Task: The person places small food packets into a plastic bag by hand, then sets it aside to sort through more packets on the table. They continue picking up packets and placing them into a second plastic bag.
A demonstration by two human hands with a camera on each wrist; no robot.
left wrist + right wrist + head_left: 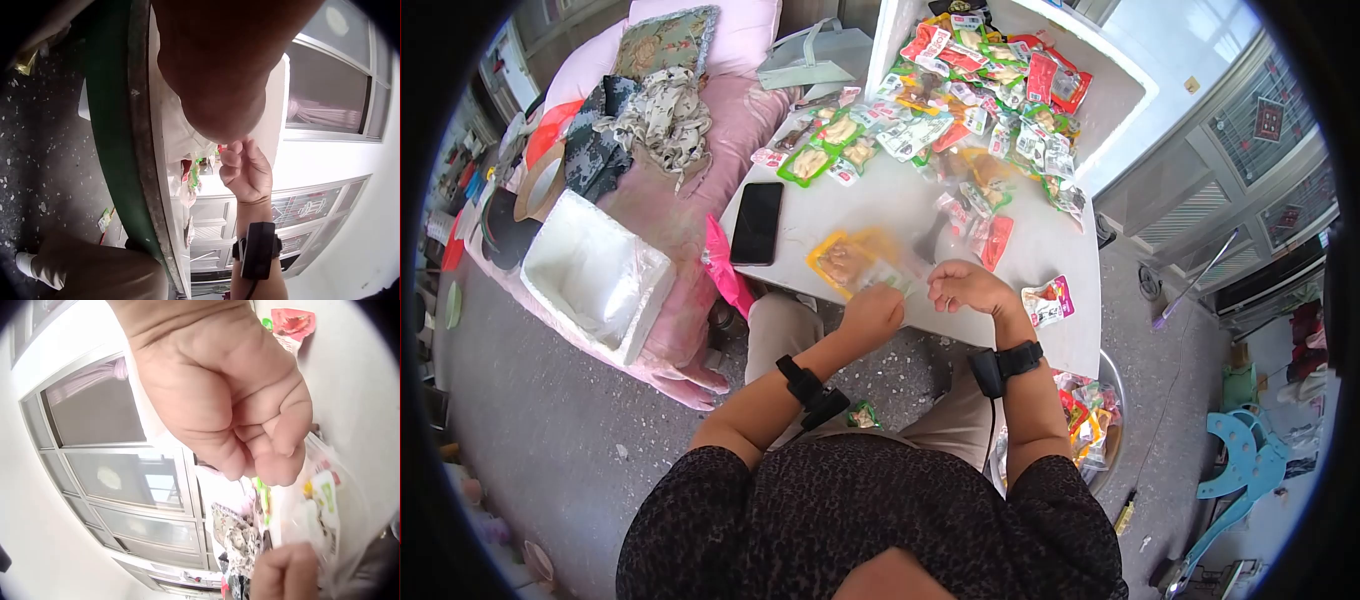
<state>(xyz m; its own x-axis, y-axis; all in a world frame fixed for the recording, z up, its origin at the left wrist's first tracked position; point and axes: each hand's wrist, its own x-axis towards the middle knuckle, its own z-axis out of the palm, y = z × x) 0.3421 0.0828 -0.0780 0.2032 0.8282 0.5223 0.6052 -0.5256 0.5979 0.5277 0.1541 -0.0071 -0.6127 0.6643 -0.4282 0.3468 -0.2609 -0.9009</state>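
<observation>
A clear plastic bag [353,506] hangs between my two hands, with packets showing through its film. My left hand [874,318], fingers curled into a fist, grips the bag's near edge at the table's front. My right hand [968,287] pinches the other side of the bag with bent fingers and thumb. Just beyond the left hand, a yellow-edged food packet [840,262] shows on the table side of the bag. In the left wrist view the left forearm covers most of the work, and the right hand [249,174] appears beyond it.
Many food packets [920,135] spill from a white foam box [1122,100] across the white table [800,215]. A black phone [757,224] lies at left, a single packet [1048,301] at right. Below the table's right side stands a metal basin [1117,385] of packets.
</observation>
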